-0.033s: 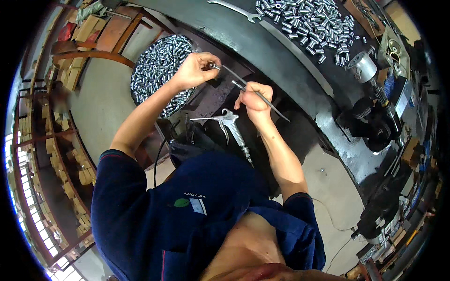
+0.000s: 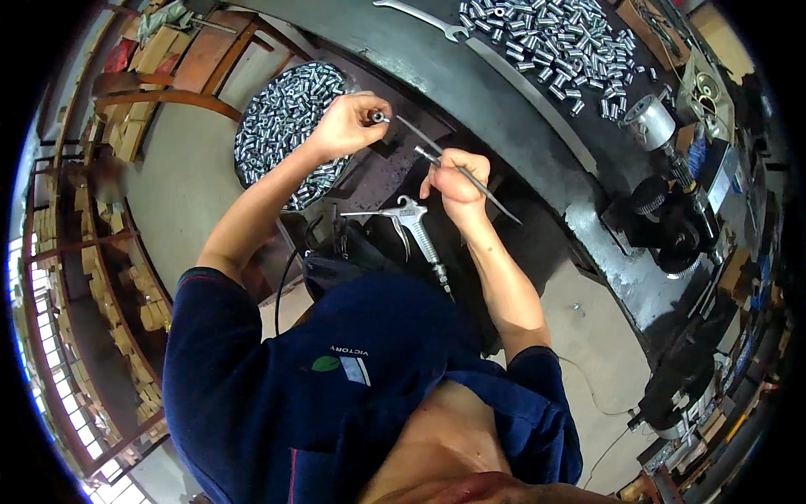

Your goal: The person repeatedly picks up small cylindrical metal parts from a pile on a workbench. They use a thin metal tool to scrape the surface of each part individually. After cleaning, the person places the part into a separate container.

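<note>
My left hand (image 2: 351, 124) pinches a small shiny metal sleeve (image 2: 379, 118) between thumb and fingers, its round bore partly showing. To the right, my right hand (image 2: 457, 176) is closed around a long, thin grey file-like rod (image 2: 415, 131). Its upper tip points at the sleeve, with a small gap between them. A second small metal cylinder (image 2: 426, 154) juts out from the fingers of my right hand, below the rod. Under both hands lies a silver air blow gun (image 2: 413, 225) with its thin nozzle pointing left.
Beyond my left arm stands a round container heaped with metal sleeves (image 2: 290, 118). On the dark workbench (image 2: 403, 63) lie a wrench (image 2: 420, 18) and a loose pile of sleeves (image 2: 558, 46). A machine with a chuck (image 2: 648, 122) and gears stands at the right.
The sleeve in my left hand has tilted so more of its bore shows. The rod has shifted slightly to the right, away from the sleeve.
</note>
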